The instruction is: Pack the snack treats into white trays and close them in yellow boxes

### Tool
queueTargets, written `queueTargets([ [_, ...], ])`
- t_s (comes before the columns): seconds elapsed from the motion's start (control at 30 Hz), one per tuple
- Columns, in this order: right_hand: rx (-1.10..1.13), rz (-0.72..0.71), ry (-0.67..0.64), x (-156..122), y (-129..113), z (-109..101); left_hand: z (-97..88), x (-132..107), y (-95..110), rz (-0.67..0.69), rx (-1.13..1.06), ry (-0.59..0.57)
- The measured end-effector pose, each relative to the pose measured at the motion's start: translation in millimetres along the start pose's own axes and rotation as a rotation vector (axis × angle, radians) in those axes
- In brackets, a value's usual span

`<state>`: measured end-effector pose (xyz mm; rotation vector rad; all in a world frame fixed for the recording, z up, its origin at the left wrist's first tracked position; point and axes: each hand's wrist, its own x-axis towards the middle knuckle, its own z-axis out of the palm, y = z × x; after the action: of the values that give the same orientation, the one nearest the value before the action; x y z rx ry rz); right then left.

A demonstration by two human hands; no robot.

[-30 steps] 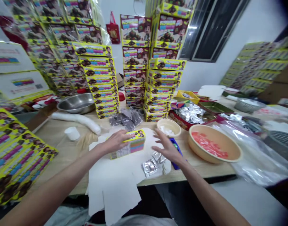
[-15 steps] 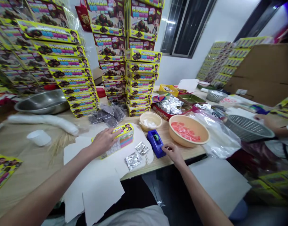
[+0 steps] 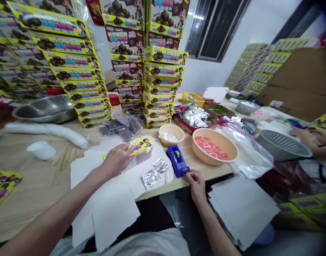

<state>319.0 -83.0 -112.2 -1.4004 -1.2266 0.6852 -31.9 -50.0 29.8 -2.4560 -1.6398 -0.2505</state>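
Note:
My left hand (image 3: 116, 158) lies over the near left part of a small yellow box (image 3: 143, 146), its fingers closed across the top and holding it against the white sheets. Through the box's clear side, coloured layers show. At the front end of a blue tape dispenser (image 3: 176, 161), my right hand (image 3: 196, 183) pinches thumb and finger together on the tape end at the cutter; the clear strip itself is hard to see. A green-cored tape roll (image 3: 177, 154) sits in the dispenser. Two silver foil packets (image 3: 150, 178) lie between the box and the dispenser.
Tall stacks of yellow boxes (image 3: 160, 89) stand behind. A bowl of white pieces (image 3: 171, 135) and a larger bowl of red packets (image 3: 211, 147) flank the dispenser. Grey packets (image 3: 122, 126) lie beyond the box. At right, a co-worker's hand (image 3: 301, 137) is near a grey basket (image 3: 283, 144).
My right hand has shifted slightly down at the dispenser's front end, still pinching. My left hand stays on the box. The view has tilted a little.

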Motion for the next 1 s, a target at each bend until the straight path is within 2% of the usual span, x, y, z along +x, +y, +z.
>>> queueTargets([
  [0.1,0.128,0.034,0.121,-5,-9,3,-0.6,-2,3,0.009,-0.007,0.023],
  [0.2,0.313,0.064,0.149,-13,-49,25,-3.0,-5,10,0.027,0.007,0.021],
  [0.33,0.551,0.231,-0.123,-17,-117,91,-1.8,-13,23,0.031,0.05,0.04],
  [0.43,0.63,0.318,-0.254,-14,-144,140,1.5,-19,29,0.033,0.058,0.07],
  [0.53,0.581,0.332,-0.258,-10,-144,163,1.3,-21,30,0.041,0.076,0.064],
  [0.67,0.567,0.343,-0.35,-5,-137,163,-7.3,-13,24,0.015,0.044,0.01],
  [0.77,0.575,0.352,-0.421,3,-141,167,-13.4,3,22,-0.114,-0.008,-0.045],
  [0.87,0.587,0.369,-0.417,12,-145,178,-13.4,22,26,-0.267,-0.019,-0.078],
  [0.93,0.651,0.435,-0.42,14,-146,185,-10.5,29,28,-0.312,0.001,-0.073],
  [1.0,0.775,0.567,-0.456,12,-145,184,-6.8,32,28,-0.307,0.025,-0.055],
])
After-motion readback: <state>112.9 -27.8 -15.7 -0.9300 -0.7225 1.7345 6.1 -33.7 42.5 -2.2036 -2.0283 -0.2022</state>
